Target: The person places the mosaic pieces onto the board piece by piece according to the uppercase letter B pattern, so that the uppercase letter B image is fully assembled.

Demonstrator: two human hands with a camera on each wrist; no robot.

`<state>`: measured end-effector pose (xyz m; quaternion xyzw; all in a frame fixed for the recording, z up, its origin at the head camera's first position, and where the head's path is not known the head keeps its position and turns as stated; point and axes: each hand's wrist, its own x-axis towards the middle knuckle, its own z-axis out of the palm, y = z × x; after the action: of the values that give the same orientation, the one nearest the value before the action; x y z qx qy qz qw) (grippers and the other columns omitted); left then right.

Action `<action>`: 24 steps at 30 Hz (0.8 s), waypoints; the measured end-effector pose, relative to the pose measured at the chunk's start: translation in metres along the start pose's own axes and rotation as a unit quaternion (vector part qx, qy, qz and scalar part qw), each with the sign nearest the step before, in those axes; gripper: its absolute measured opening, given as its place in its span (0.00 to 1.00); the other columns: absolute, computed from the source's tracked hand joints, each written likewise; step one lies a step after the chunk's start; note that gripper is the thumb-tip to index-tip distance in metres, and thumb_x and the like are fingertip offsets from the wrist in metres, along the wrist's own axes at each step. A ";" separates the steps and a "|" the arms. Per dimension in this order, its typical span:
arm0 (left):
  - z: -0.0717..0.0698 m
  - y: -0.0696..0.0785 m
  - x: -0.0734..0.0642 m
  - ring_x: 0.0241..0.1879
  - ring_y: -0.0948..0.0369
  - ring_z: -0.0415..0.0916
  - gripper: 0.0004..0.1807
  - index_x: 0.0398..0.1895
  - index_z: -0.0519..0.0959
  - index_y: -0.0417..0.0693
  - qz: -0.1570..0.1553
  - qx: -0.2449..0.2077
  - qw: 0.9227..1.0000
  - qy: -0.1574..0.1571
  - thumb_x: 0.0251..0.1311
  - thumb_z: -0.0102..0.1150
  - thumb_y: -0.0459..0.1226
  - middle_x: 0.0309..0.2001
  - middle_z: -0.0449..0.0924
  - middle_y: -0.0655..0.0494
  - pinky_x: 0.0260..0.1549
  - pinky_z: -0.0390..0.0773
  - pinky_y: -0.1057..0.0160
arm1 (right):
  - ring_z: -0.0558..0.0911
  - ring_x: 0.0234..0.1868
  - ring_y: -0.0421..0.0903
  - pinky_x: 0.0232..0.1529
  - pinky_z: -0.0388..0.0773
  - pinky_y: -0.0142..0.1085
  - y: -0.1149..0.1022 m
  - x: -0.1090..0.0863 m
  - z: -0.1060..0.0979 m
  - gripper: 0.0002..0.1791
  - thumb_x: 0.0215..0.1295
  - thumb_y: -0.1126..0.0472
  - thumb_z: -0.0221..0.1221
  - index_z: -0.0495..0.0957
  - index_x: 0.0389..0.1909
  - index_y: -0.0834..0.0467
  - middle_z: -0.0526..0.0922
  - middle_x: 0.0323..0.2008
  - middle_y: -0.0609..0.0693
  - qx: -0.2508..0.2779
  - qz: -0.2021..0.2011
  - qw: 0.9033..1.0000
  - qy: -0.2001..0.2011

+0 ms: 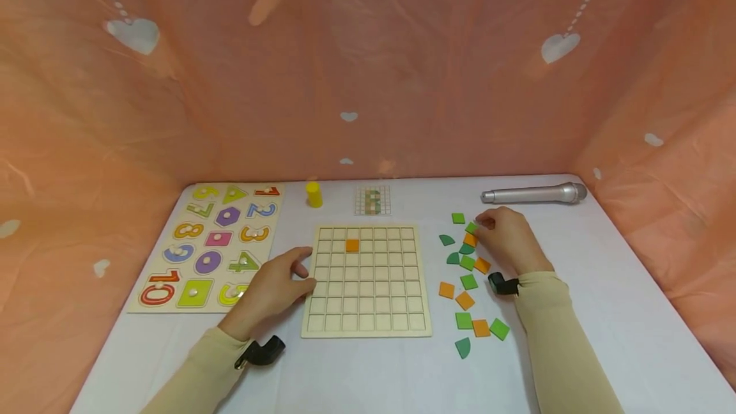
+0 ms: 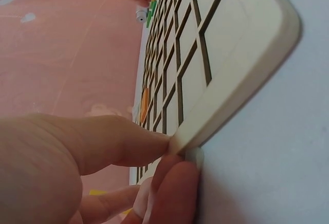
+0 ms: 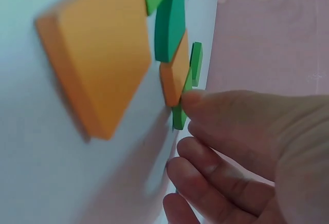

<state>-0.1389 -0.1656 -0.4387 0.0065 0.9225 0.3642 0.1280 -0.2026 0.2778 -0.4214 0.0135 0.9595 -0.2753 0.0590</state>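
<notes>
My left hand holds the left edge of a pale wooden grid board; in the left wrist view its thumb lies at the edge, with fingertips against the side. One orange square tile sits in a cell near the top. To the right, my right hand pinches a green square tile at the far end of a scatter of tiles. Its thumb presses on this tile, beside an orange tile and a dark green quarter-round tile.
Several green and orange tiles lie right of the board. Behind it are a small printed grid card and a yellow cylinder. A number puzzle lies left; a silver microphone lies at the back right.
</notes>
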 end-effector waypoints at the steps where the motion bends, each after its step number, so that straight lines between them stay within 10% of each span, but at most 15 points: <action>1: 0.000 0.000 0.000 0.34 0.60 0.78 0.36 0.76 0.74 0.47 -0.001 -0.001 1.000 -0.001 0.62 0.69 0.38 0.44 0.83 0.54 0.40 0.74 0.61 | 0.80 0.60 0.62 0.68 0.77 0.62 0.000 0.000 0.000 0.21 0.76 0.58 0.59 0.82 0.64 0.63 0.85 0.61 0.63 -0.001 0.000 1.000 -0.001; 24: -0.002 -0.002 0.003 0.28 0.62 0.80 0.37 0.77 0.71 0.45 0.010 -0.005 1.000 -0.018 0.65 0.69 0.38 0.42 0.83 0.53 0.35 0.77 0.63 | 0.81 0.57 0.62 0.67 0.77 0.62 0.000 0.001 -0.002 0.19 0.74 0.58 0.61 0.84 0.60 0.63 0.86 0.59 0.64 -0.005 0.006 1.000 -0.008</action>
<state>-0.1421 -0.1681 -0.4395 0.0214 0.9182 0.3698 0.1405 -0.2040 0.2789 -0.4197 0.0170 0.9603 -0.2701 0.0680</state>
